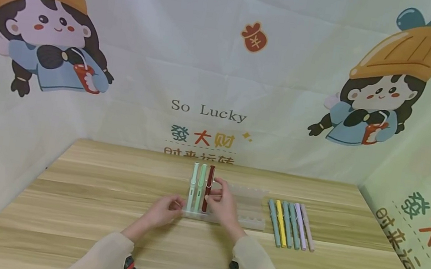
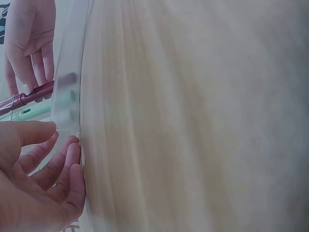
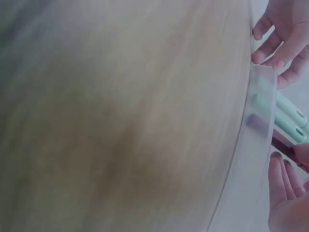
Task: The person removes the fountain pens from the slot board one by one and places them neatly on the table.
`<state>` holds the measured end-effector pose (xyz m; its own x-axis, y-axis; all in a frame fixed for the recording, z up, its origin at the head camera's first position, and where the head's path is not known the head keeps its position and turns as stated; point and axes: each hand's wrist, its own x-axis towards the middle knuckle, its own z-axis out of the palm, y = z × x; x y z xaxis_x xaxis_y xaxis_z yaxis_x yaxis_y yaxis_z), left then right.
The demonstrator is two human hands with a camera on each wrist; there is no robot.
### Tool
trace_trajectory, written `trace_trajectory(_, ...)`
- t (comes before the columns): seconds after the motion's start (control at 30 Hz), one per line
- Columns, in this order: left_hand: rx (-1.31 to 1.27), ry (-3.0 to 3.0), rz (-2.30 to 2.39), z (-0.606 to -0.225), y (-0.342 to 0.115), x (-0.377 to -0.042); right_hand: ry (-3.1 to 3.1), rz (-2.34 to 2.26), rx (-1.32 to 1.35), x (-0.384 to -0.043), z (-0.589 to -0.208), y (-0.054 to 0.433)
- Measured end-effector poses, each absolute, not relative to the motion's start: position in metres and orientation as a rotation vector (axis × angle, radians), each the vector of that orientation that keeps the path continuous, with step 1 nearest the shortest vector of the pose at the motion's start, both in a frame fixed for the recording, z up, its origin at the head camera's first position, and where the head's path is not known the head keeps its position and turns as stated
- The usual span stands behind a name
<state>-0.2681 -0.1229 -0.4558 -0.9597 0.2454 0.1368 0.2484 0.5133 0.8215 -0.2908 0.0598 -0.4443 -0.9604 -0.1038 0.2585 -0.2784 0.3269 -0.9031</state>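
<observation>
A dark red pen point(image 1: 211, 177) stands in the clear plastic pen rack point(image 1: 252, 223), its lower end behind the front rail. My right hand point(image 1: 224, 204) pinches this pen from its right side; the right wrist view shows the thumb on the barrel. To its left, a pale mint pen point(image 1: 192, 186) and a light green pen point(image 1: 201, 185) lie side by side in the rack. My left hand point(image 1: 165, 210) touches the rack's left end with relaxed, bent fingers; its thumb is by the corner in the left wrist view point(image 2: 41, 131).
Right of the rack several capped pens lie in a row on the wooden table point(image 1: 105, 211): blue-green pens point(image 1: 274, 223), a yellow pen point(image 1: 281, 223), a lilac pen point(image 1: 300, 227) and a pinkish pen point(image 1: 307, 228). A printed cloth point(image 1: 145, 74) hangs behind the table.
</observation>
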Motion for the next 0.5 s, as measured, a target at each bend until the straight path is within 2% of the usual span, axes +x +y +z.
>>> trace_trajectory(0.5,-0.453,-2.730,-1.486,-0.4558,-0.1228,-0.2684,-2.417,1.687,0.341,-0.2927,-0.4431,0.0566)
